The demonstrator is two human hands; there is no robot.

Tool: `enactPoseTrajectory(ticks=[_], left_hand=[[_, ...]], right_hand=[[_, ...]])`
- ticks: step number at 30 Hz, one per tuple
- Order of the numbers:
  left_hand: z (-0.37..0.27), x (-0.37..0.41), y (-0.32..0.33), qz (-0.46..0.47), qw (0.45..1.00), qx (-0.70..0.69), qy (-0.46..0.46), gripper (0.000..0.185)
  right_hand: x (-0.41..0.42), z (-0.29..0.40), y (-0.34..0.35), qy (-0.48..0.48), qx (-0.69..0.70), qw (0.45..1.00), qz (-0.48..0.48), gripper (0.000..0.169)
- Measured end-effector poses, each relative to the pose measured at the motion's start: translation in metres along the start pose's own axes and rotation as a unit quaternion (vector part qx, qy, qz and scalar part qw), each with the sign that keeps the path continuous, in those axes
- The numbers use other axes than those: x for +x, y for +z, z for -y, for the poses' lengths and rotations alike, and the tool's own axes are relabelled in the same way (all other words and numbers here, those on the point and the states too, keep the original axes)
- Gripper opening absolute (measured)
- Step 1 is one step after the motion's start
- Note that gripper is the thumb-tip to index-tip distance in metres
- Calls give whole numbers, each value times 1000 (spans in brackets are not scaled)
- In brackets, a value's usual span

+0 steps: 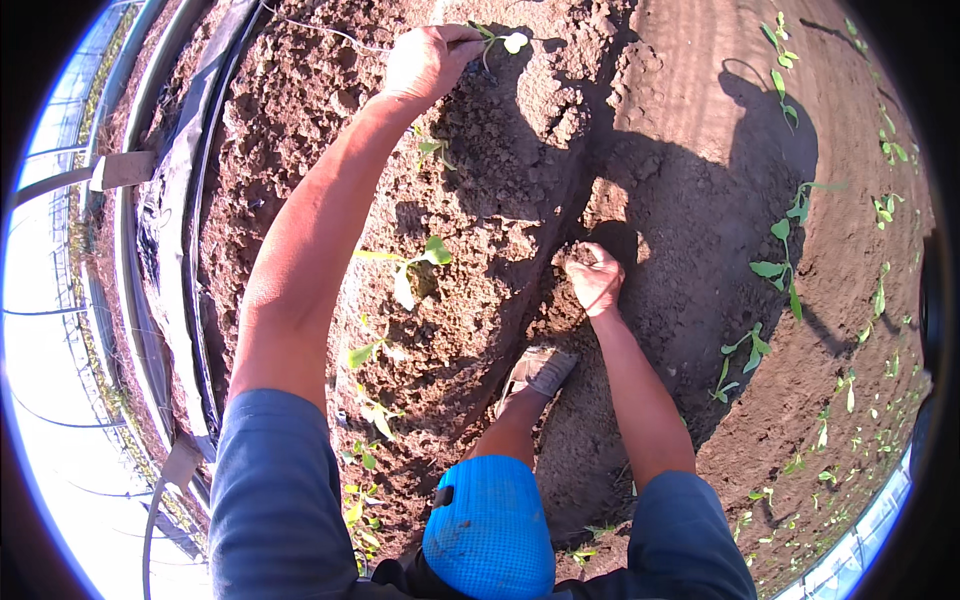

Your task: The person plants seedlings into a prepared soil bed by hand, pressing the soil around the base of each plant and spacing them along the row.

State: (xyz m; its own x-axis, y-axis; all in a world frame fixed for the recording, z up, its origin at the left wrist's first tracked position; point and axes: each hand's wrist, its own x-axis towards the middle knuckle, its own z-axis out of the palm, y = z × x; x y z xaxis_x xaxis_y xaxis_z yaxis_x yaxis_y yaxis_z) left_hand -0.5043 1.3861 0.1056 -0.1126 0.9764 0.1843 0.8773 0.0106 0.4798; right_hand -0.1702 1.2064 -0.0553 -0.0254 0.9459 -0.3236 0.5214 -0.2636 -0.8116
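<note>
At the top of the view, my left hand (435,60) pinches a small green seedling (499,41) between thumb and fingers, close above the clumpy soil. My right hand (596,277) is curled round a clod of brown soil (574,259) at the side of the furrow, right of centre. Several seedlings stand in the left bed below my left hand, one with broad leaves (409,268) among them. How deep the roots of the pinched seedling sit cannot be seen.
A shoe (538,371) stands in the furrow, below a blue knee pad (491,525). More seedlings (784,262) grow in the smoother bed at right, partly in shadow. Black plastic sheeting (187,187) and pipes (139,262) edge the bed at left.
</note>
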Motion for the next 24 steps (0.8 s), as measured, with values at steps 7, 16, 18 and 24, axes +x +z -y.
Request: enactPoseTrajectory(ticks=[7,16,18,24], left_hand=[[11,-24,-6,-30,997,-65,-2,28],[30,-36,-13,-30,996,-77,36,24],[30,-35,-13,-19,997,-68,41,24],[39,-42,-20,-26,996,-65,51,21]], right_hand=[[123,134,-18,-9,516,848,122,30],[224,230,49,-239,-68,960,128,67],[208,255,44,-320,-204,924,47,67],[195,271,48,-329,-84,918,204,61]])
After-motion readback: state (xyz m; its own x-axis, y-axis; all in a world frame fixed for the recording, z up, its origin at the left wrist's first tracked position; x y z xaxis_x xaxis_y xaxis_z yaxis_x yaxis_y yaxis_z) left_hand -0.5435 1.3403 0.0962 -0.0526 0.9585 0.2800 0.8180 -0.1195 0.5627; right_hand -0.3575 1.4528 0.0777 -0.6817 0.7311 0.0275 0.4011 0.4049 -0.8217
